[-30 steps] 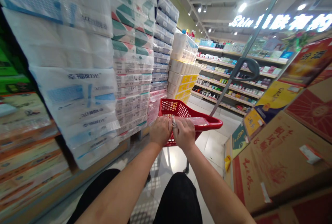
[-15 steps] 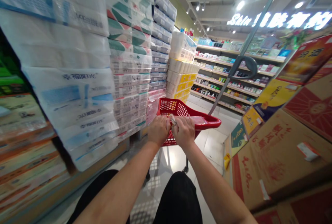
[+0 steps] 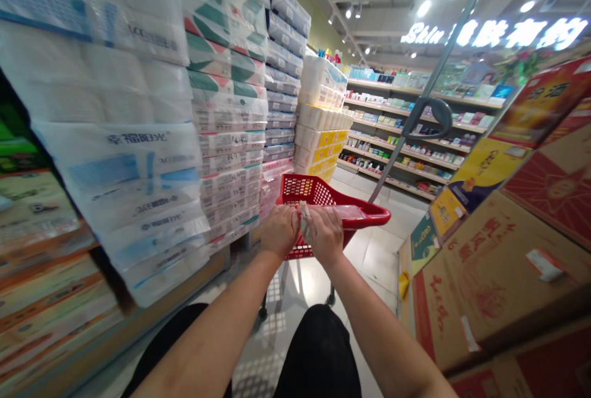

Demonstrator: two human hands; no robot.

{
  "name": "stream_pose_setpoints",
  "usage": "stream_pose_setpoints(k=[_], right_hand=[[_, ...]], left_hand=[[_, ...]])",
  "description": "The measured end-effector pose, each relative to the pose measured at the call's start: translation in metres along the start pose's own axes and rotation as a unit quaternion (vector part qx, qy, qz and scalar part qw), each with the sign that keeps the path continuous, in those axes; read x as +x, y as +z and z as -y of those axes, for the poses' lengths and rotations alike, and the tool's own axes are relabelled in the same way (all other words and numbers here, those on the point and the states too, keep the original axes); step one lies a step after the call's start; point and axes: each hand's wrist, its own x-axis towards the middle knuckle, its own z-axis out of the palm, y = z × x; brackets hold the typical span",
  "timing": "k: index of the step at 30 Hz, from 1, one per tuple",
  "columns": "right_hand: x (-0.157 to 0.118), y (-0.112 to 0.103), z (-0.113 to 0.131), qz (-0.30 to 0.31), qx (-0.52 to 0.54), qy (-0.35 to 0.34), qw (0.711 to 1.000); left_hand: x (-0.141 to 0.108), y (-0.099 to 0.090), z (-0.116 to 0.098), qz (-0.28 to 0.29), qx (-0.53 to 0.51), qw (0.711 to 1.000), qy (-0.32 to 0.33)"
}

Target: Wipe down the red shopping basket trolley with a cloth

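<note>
A red shopping cart (image 3: 314, 187) with a perforated basket stands in front of me. Both hands are closed at its near handle, side by side. My left hand (image 3: 279, 229) grips the left part of the handle. Just right of it, my right hand (image 3: 325, 233) wraps the handle, with a crumpled pale cloth or tissue (image 3: 305, 218) between the hands, partly covered by the right fingers. The handle's right end curves out past my right hand.
Tall stacks of wrapped tissue packs (image 3: 152, 164) line the left side. Cardboard cartons (image 3: 498, 281) are piled on the right. A glass door with a grey handle (image 3: 429, 118) and stocked shelves (image 3: 392, 127) are beyond the cart.
The cart and both hands have shifted very slightly left in view, and the shelves and cartons sit slightly further left. Both hands keep their grip on the handle.
</note>
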Motion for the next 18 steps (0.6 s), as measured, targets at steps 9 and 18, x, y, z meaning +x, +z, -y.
stream_pose_setpoints(k=[9, 18], right_hand=[[-0.005, 0.0, 0.01, 0.002, -0.011, -0.034, 0.999], [0.007, -0.006, 0.003, -0.01, 0.005, 0.045, 0.999]], left_hand=[[-0.002, -0.001, 0.006, 0.011, 0.017, 1.0, 0.008], [-0.005, -0.008, 0.008, 0.022, 0.033, 0.999, -0.006]])
